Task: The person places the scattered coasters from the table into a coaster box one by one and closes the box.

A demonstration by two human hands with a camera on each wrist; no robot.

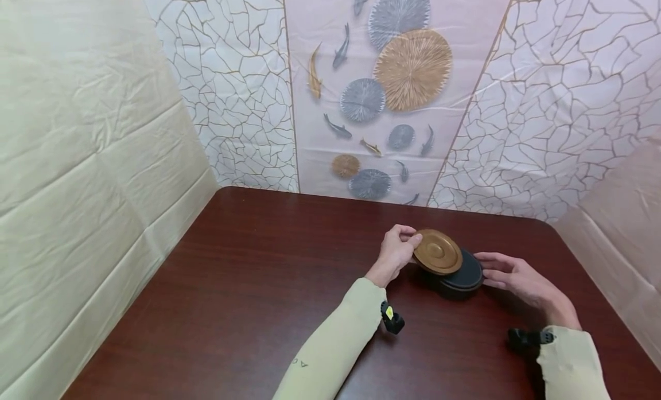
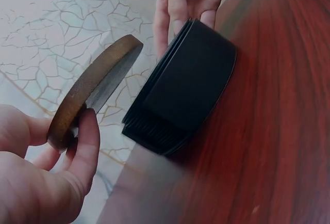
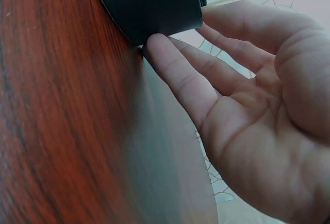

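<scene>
A round brown wooden-looking coaster (image 1: 436, 251) with concentric rings is pinched at its left edge by my left hand (image 1: 395, 253). In the left wrist view, the coaster (image 2: 95, 87) is tilted, raised beside the black round holder (image 2: 191, 74), with the thumb and fingers on opposite faces. The holder (image 1: 459, 285) stands on the table, its layered black top partly covered by the coaster in the head view. My right hand (image 1: 527, 279) rests its extended fingertips against the holder's right side. In the right wrist view, these fingertips (image 3: 159, 43) touch the black wall, low and near the rim.
The dark red-brown wooden table (image 1: 248, 285) has rounded far corners. A patterned cloth (image 1: 248, 90) hangs behind its far edge, and plain cream cloth (image 1: 77, 159) hangs along the left. Small black wrist cameras are strapped over both sleeves.
</scene>
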